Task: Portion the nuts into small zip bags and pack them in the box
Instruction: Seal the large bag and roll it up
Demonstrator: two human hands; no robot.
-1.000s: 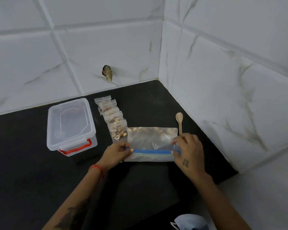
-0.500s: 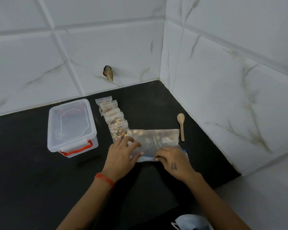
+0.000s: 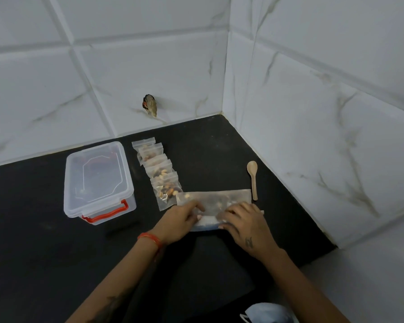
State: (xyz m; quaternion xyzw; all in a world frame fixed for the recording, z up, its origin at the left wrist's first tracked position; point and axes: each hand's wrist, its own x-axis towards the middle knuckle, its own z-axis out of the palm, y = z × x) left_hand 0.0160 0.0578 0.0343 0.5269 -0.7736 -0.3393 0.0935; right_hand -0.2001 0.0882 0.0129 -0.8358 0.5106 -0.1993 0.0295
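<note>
From the head camera I look down on a black table set into a corner of white marbled wall tiles. Both hands rest on a large clear zip bag of nuts lying flat near the middle of the table. My left hand has its grip curled over the bag's left end, fingers pressing on the plastic, and a red thread circles that wrist. My right hand has its grip curled over the bag's right part and near edge, holding it down. Just behind the left hand, a row of small zip bags filled with nuts lies overlapping, running away toward the back wall; the nearest one touches the large bag's left corner. To the left of that row, apart from it, stands the clear plastic box, lid on, with red handles. A wooden spoon lies just beside the large bag's right end, near the side wall.
</note>
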